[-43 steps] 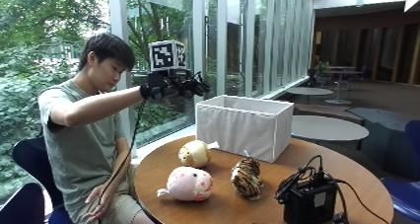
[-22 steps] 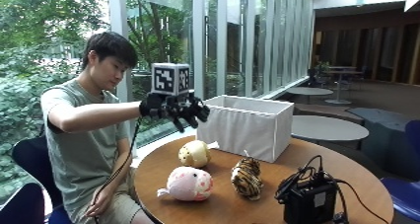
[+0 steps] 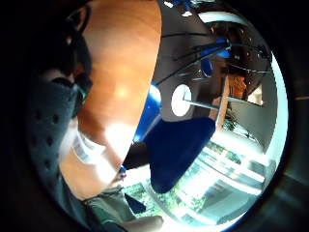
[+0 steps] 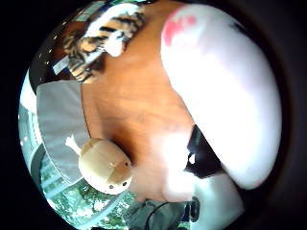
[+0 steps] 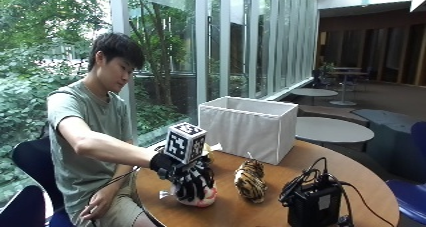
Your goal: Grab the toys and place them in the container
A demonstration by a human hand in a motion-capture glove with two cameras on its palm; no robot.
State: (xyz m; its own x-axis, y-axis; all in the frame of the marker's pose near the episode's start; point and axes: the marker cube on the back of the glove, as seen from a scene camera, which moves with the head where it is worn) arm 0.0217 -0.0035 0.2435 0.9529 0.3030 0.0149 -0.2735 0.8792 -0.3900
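The gloved right hand (image 5: 190, 179) wraps its fingers over one soft, round pink plush toy (image 5: 200, 197). One stripy tiger toy (image 5: 251, 179) and one tan round toy (image 4: 104, 166) lie on the smooth wooden table (image 5: 259, 212).

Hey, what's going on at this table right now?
A person seated at a round wooden table has brought their gloved right hand down over a pink plush toy, fingers draped on it. A tiger plush and a tan turtle plush lie on the table. The white fabric container stands behind them; whether it holds any toys cannot be seen.
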